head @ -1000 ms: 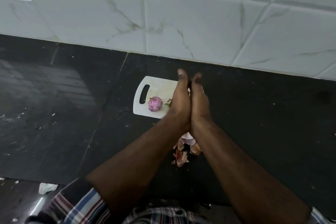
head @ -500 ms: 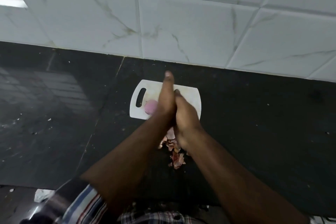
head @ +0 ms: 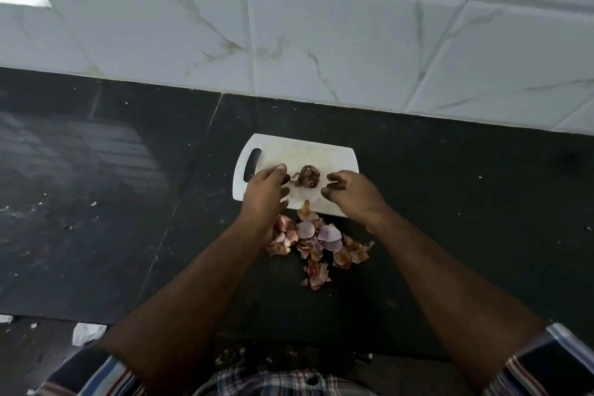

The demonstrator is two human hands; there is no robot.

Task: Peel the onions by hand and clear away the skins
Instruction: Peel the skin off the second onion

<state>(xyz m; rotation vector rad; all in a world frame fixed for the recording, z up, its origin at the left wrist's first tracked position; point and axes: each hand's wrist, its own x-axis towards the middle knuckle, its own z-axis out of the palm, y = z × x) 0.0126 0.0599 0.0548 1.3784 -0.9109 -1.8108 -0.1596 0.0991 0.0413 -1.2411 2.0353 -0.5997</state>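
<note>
A white cutting board (head: 334,157) with a handle slot lies on the black counter. In its middle sits a brownish-purple onion (head: 308,177) with dry skin still on it. My left hand (head: 265,191) hovers over the board's left part with loosely bent fingers just left of that onion; nothing shows in its grasp. The peeled pink onion is hidden, apparently under this hand. My right hand (head: 352,193) hangs to the onion's right, fingers loosely curled and holding nothing. A pile of onion skins (head: 318,243) lies on the counter just in front of the board.
The black stone counter (head: 112,202) runs left and right, with small white specks on its left side. A white marble-tiled wall (head: 321,42) rises right behind it. A crumpled white scrap (head: 86,333) lies near the counter's front edge at lower left.
My hands were pressed palm to palm and rubbing over the board; now they have parted and dropped to either side of the unpeeled onion. The view has shifted closer.
</note>
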